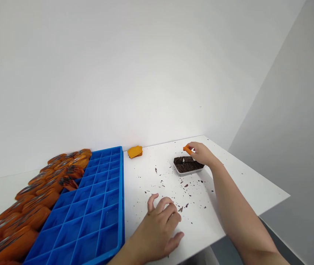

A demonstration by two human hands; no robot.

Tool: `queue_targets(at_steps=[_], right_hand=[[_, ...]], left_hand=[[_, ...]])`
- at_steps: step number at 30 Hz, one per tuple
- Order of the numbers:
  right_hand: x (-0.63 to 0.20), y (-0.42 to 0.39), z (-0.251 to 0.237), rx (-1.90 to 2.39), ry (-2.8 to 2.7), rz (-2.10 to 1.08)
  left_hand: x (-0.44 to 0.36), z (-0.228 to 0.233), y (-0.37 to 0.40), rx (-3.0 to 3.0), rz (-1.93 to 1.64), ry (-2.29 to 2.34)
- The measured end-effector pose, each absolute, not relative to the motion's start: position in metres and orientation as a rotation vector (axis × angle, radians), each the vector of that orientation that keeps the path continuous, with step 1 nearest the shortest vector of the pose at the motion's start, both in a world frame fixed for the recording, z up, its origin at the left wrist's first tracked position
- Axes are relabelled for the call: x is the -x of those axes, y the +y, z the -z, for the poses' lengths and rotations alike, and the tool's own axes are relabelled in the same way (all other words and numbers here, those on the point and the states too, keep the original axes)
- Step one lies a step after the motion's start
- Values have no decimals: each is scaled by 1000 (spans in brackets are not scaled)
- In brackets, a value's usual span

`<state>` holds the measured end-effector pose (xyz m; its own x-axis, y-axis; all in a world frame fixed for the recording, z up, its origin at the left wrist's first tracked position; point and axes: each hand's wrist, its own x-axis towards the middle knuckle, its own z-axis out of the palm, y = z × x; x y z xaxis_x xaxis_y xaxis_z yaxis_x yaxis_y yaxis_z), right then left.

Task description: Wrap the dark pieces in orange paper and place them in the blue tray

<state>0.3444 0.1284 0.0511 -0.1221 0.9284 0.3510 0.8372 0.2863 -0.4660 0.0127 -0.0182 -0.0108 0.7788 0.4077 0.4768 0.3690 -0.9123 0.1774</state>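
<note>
My right hand (200,153) reaches over a small white container (189,173), its fingers closed on an orange piece (188,149) whose kind I cannot make out. Thin dark brown slices (186,166) stand packed in rows inside that container, with a small whitish spot among them. Close to the table's front, my left hand (161,228) hovers or rests with its fingers bent and apart, holding nothing. Dark flakes (186,185) lie scattered between the two hands.
A blue tray (122,206) divided into many square compartments stands on the left. Several orange, dark-streaked packets (35,198) fill its left side in overlapping rows. Flat yellow-orange pieces (135,151) lie near the wall. The white table (245,184) ends at a corner on the right.
</note>
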Motion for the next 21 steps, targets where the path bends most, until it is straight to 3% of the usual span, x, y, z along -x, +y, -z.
queue_targets(at_steps=[21], right_hand=[[-330,130,-42,1618,-2010,-237]], left_hand=[[-12,9,-22,-2870,-817,593]])
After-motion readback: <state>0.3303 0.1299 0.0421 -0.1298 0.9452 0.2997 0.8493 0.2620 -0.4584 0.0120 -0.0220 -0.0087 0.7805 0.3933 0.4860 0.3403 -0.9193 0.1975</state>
